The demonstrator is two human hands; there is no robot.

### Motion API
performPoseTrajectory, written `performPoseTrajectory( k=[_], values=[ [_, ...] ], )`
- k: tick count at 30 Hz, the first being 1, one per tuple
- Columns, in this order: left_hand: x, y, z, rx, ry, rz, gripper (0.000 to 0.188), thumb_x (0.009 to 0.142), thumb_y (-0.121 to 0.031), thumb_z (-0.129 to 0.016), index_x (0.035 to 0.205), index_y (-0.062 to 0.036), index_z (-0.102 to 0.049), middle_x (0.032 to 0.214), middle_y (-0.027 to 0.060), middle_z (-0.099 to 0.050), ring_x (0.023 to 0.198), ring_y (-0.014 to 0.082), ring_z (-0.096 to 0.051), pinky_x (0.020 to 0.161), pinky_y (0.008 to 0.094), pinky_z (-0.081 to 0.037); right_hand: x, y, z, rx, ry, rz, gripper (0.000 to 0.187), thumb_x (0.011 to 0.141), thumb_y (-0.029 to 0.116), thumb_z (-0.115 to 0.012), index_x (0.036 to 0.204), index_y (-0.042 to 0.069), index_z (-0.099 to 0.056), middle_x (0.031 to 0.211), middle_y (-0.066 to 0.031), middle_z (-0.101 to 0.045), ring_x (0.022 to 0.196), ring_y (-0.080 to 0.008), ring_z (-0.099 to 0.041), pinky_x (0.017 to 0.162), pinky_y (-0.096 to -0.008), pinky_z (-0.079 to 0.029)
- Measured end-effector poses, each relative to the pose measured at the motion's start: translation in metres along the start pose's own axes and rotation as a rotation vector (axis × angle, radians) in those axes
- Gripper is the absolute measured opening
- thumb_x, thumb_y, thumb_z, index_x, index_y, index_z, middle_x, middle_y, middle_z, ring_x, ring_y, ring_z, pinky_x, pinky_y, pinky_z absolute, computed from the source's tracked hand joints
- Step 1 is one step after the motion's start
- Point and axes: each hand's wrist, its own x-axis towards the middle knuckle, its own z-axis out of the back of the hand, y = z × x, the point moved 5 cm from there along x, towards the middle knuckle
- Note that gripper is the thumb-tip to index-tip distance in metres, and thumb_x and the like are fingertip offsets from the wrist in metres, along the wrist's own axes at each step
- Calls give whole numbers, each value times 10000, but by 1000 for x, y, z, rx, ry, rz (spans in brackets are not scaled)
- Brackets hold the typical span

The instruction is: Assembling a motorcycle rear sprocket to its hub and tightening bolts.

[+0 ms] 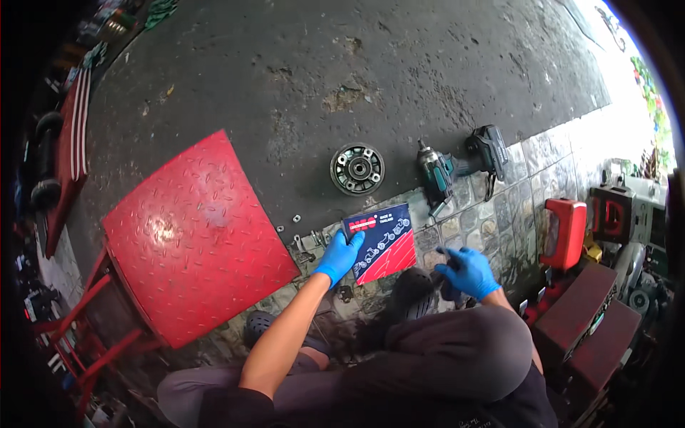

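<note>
- Box (pixel 385 250), blue and red, held over paving (pixel 451 227) by left hand (pixel 341 257), gloved thumb across its face at 9 o'clock.
- Right hand (pixel 469 273), gloved, at 4 o'clock from it, near shoe (pixel 414 296); fingers bent, cannot tell whether holding anything.
- Hub (pixel 357 169) between 11 and 12; driver (pixel 437 173) between 1 and 2.
- Red stool (pixel 200 242) at 9.

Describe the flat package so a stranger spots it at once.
Start at the big red metal table, then look right to the blue-gloved left hand. That hand holds the flat package. Unlike the round metal part and power tool beyond it, the package is rectangular, printed dark blue and red.
</note>
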Motion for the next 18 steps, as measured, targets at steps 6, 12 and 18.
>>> performPoseTrajectory(
  k=[6, 12, 18],
  values=[
    [-29, -8, -13, -110, 21, -120, 400, 859, -30, -691, 1240, 8, -576, 1101, 128, -697, 920, 202, -664, 868, 331, -531, -6, -16, -29, 9, 114, -87, 291, 842, 328, -699, 1024, 104, -742, 780, -99, -701, 680, -328, -631, 624, -401, -510],
    [-35, -39, -10, -51, 59, -446, 528, 805, 42, -714, 1301, 16, -533, 1149, 124, -673, 948, 208, -654, 911, 325, -520, 6, -35, -20, 426, 60, -116, 214, 889, 209, -641, 1015, 64, -736, 823, -83, -709, 667, -253, -604, 659, -353, -508],
    [-28, -23, 27, -155, -44, -155, 644, 829, 17, -734, 1399, 44, -435, 1195, 161, -632, 996, 185, -627, 931, 286, -500, -6, -94, 4, 1179, -272, -295, 326, 1041, 164, -451, 1298, 30, -601, 915, -103, -707, 744, -168, -633, 682, -271, -501]
  ],
)
